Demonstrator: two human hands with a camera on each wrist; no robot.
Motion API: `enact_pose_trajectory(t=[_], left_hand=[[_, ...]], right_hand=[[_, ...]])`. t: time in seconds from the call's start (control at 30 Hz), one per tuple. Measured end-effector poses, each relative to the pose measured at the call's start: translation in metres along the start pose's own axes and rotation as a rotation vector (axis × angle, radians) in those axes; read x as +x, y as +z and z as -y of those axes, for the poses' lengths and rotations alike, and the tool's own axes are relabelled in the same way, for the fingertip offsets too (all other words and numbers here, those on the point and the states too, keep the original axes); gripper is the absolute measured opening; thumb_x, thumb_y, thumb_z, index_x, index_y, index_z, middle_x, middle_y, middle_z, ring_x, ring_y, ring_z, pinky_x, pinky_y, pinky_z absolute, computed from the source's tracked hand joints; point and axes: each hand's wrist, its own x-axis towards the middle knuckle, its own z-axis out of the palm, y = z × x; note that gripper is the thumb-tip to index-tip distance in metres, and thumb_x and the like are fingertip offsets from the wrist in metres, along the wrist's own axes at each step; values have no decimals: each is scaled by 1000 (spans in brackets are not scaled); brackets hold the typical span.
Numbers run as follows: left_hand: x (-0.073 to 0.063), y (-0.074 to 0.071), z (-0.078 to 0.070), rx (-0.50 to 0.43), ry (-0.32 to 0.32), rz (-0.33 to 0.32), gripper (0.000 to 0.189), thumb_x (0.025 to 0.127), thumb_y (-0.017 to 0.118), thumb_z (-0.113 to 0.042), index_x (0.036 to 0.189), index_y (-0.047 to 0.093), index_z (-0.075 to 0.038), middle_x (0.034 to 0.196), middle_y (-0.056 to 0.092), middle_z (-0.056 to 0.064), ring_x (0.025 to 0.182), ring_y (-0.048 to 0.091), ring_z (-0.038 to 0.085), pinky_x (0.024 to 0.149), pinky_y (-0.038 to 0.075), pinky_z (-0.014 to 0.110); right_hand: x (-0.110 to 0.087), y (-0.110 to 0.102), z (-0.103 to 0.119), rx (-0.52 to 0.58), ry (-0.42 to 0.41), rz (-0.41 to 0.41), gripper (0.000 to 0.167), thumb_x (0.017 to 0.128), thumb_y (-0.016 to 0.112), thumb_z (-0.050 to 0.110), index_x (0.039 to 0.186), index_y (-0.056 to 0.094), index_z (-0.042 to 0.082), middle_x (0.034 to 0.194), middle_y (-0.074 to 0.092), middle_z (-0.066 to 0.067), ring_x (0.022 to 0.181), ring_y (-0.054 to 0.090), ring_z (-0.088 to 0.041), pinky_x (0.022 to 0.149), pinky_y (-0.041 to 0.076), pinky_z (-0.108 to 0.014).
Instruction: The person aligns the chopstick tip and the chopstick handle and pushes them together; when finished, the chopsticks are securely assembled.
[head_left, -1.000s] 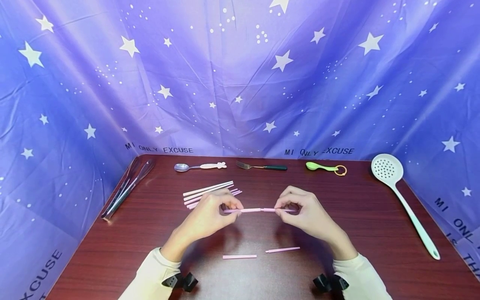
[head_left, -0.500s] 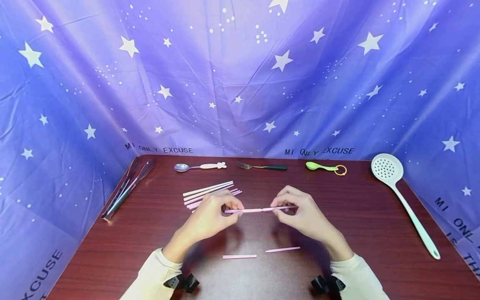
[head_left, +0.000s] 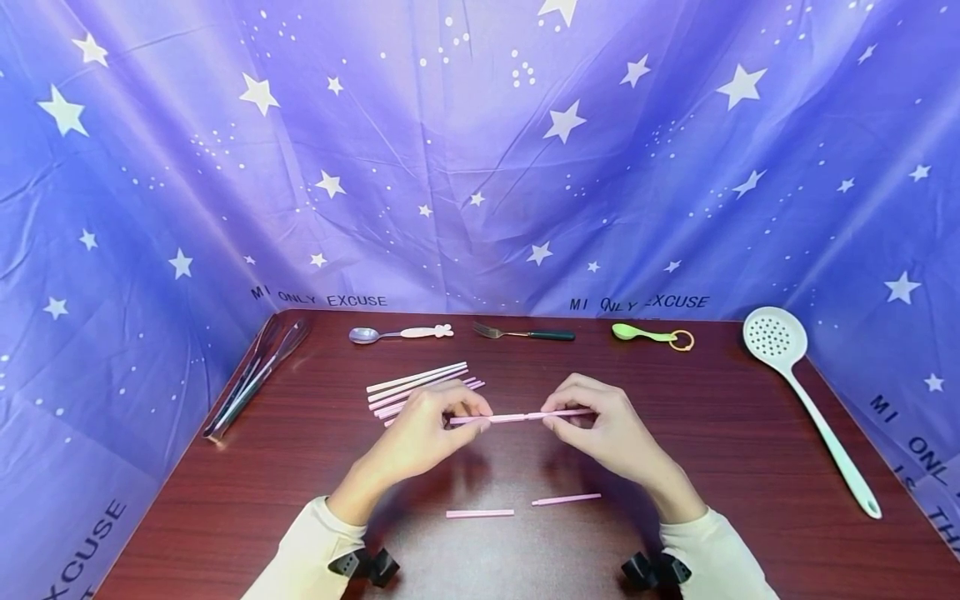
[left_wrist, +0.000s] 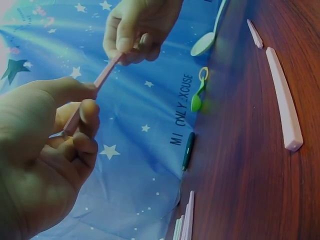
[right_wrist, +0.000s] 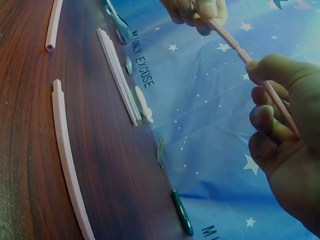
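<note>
My left hand (head_left: 427, 425) pinches a pink square-sided stick (head_left: 506, 418) between thumb and fingers above the table. A second pink stick (right_wrist: 277, 102) is pinched by my right hand (head_left: 603, 421), its outer end lying along the palm in the right wrist view. The two sticks meet nearly end to end between the hands, with a narrow neck at the junction; whether they are joined I cannot tell. On the table below lie a pink stick with a hollow square end (head_left: 480, 513) and another with a stepped, narrower end (head_left: 566, 500).
Several pink and white sticks (head_left: 416, 380) lie behind my left hand. Along the back are a spoon (head_left: 401, 333), a fork (head_left: 525, 333) and a green spoon with a ring (head_left: 645, 333). A whisk (head_left: 255, 379) lies left, a slotted skimmer (head_left: 810, 408) right.
Both hands have shifted slightly toward each other, the right one leftward and the left one a little rightward. The right stick now tilts slightly upward at its outer end. The table items stay put.
</note>
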Motion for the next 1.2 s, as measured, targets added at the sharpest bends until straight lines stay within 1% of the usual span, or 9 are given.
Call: enact_pose_trajectory(t=[0.13, 0.23, 0.33, 0.43, 0.57, 0.77, 0.9, 1.03, 1.2], left_hand=[[0, 2, 1, -93, -35, -12, 10, 89, 81, -16, 95, 77, -22, 81, 67, -9, 73, 58, 3, 65, 50, 21], [0, 3, 1, -118, -48, -28, 10, 88, 82, -17, 94, 77, -22, 80, 66, -9, 73, 58, 4, 65, 50, 21], [-1, 4, 1, -122, -57, -43, 9, 87, 83, -19, 93, 77, -23, 80, 66, -8, 72, 58, 4, 64, 49, 21], [-1, 5, 0, -128, -57, -61, 9, 87, 84, -20, 92, 77, -22, 80, 67, -8, 70, 57, 4, 62, 49, 20], [0, 7, 0, -138, -53, -79, 10, 86, 84, -18, 92, 77, -21, 80, 67, -6, 69, 57, 5, 61, 48, 20], [-1, 11, 3, -139, -37, -68, 10, 88, 82, -16, 94, 75, -19, 83, 69, -5, 71, 57, 4, 63, 49, 20], [-2, 12, 1, -131, -33, -64, 11, 88, 82, -15, 94, 74, -19, 83, 68, -6, 71, 56, 4, 63, 48, 20], [-2, 13, -1, -133, -41, -63, 11, 87, 83, -15, 92, 73, -19, 80, 64, -6, 69, 54, 3, 61, 46, 19], [-1, 15, -3, -140, -47, -59, 11, 87, 82, -15, 92, 73, -17, 80, 63, -6, 69, 54, 3, 61, 47, 20]], right_hand=[[1, 2, 2, 32, 11, -11, 18, 85, 81, 1, 95, 75, 15, 88, 67, 5, 75, 59, -4, 59, 48, -18], [0, 4, 4, 37, 26, -13, 17, 86, 81, 2, 94, 75, 16, 86, 68, 6, 72, 60, -5, 58, 48, -19], [0, 5, 5, 18, 42, -15, 17, 86, 81, 4, 94, 76, 17, 84, 69, 9, 70, 59, -5, 57, 47, -19], [0, 6, 6, -1, 65, -21, 20, 86, 82, 5, 94, 75, 23, 84, 70, 12, 69, 58, -4, 57, 46, -19], [0, 8, 7, -5, 57, -28, 23, 86, 82, 4, 95, 75, 24, 85, 69, 11, 69, 58, -4, 57, 46, -19], [0, 12, 7, -13, 44, -17, 18, 86, 81, 4, 95, 75, 19, 83, 66, 12, 68, 57, -5, 56, 45, -19], [0, 14, 7, -8, 36, -11, 18, 86, 81, 5, 94, 75, 19, 81, 65, 11, 67, 56, -5, 56, 45, -19], [-1, 14, 7, 20, 22, -13, 20, 84, 81, 2, 93, 75, 19, 77, 64, 8, 66, 56, -4, 55, 46, -18], [-1, 15, 8, 55, 2, -15, 21, 85, 81, 0, 95, 75, 17, 77, 63, 6, 65, 54, -4, 54, 45, -18]])
